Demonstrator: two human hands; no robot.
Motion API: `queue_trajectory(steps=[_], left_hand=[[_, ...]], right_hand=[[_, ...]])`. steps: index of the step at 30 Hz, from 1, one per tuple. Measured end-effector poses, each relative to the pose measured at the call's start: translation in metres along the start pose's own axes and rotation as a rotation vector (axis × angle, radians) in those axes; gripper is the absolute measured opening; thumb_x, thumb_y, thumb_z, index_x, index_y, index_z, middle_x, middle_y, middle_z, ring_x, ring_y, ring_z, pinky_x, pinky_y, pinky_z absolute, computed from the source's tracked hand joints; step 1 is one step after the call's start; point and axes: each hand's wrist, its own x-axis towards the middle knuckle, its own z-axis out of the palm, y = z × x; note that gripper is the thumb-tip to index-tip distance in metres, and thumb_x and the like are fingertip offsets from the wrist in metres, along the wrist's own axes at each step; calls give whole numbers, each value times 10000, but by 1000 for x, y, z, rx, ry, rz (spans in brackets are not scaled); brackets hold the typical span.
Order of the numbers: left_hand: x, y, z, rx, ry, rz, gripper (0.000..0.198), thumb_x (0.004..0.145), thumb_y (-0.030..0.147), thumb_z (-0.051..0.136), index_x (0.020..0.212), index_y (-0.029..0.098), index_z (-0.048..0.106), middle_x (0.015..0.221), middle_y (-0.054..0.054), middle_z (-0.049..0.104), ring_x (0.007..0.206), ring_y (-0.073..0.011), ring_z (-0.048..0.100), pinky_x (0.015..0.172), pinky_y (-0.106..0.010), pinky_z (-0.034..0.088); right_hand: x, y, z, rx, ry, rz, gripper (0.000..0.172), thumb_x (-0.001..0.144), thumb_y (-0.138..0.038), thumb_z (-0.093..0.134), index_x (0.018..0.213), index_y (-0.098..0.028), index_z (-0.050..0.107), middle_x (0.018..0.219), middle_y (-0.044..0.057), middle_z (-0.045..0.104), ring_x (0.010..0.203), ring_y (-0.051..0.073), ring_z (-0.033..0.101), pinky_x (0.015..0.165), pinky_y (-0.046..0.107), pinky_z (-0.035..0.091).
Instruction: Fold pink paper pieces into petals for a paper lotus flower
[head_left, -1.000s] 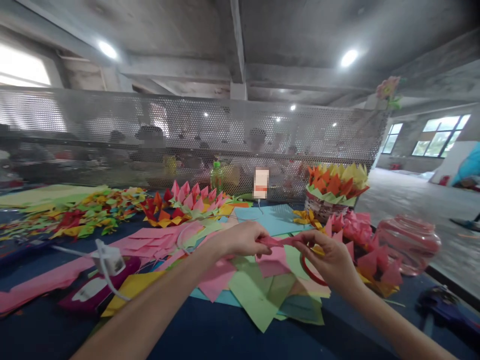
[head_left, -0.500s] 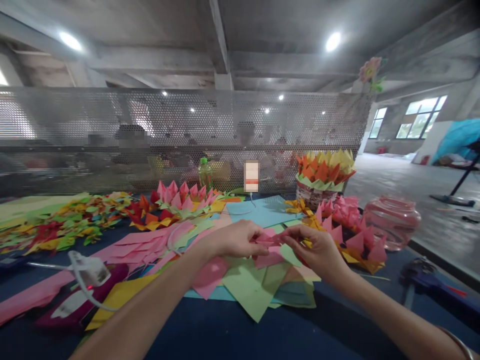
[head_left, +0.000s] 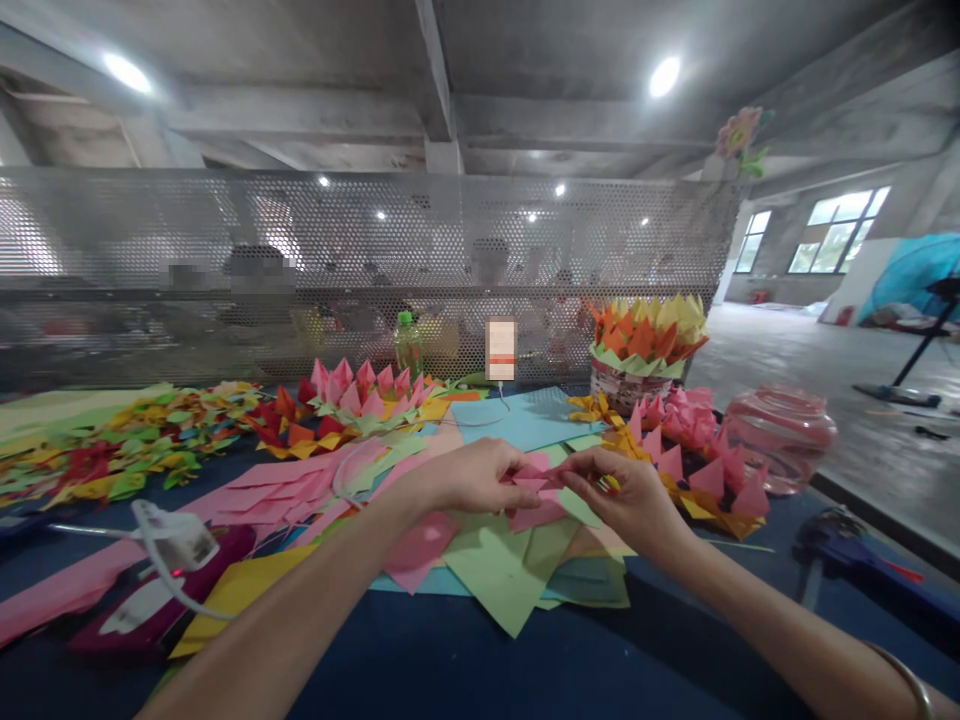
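Between my hands, just above the sheets, is a small piece of folded pink paper. My left hand pinches its left side, with the fingertips partly hidden behind the thumb. My right hand grips its right end between thumb and forefinger. Under both hands lie loose sheets of coloured paper, with a light green sheet in front and a pink sheet left of it. A light blue sheet lies behind the hands.
Folded pink paper petals stand at the back. A paper flower basket and a pink jar stand at right. A blue glue gun lies near the right edge. At left are a purple power strip and pink strips.
The whole view has shifted slightly. Both hands keep nearly the same pose on the pink paper, and nothing else has visibly moved.
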Motion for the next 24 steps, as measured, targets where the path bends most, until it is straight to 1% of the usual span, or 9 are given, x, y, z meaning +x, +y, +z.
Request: queue_trajectory(steps=[4,8,13,19,24], left_hand=[[1,-1,1,-8,-7,6,340,792,493,477,780,168,579,682,-13,599,559,-92,482,501,-214,287],[1,-2,1,-10,-11,20,359,804,500,454,741,164,564,674,-16,602,545,-87,473,498,-214,288],[1,-1,0,7,-3,26,363,826,489,423,754,171,583,666,-15,614,544,-87,476,500,-211,301],[2,1,0,5,44,-27,388,825,499,412,749,161,587,644,-22,614,526,-86,474,474,-212,288],[1,3,1,-4,52,-34,407,823,513,405,739,164,594,646,-21,618,528,-84,481,477,-211,297]], right_hand=[[0,0,0,11,7,-8,206,838,-337,504,832,-182,639,710,21,661,622,126,569,580,222,437],[0,1,1,3,3,-1,201,840,-340,511,824,-187,640,728,22,665,655,135,584,605,227,445],[1,2,1,13,9,-8,206,841,-336,503,819,-186,641,728,26,669,654,138,585,593,229,447],[0,3,1,5,14,-5,212,842,-339,498,817,-189,646,721,23,672,640,134,584,579,221,444],[0,3,1,12,12,-10,193,843,-330,508,821,-192,642,729,17,667,658,134,591,598,218,441]])
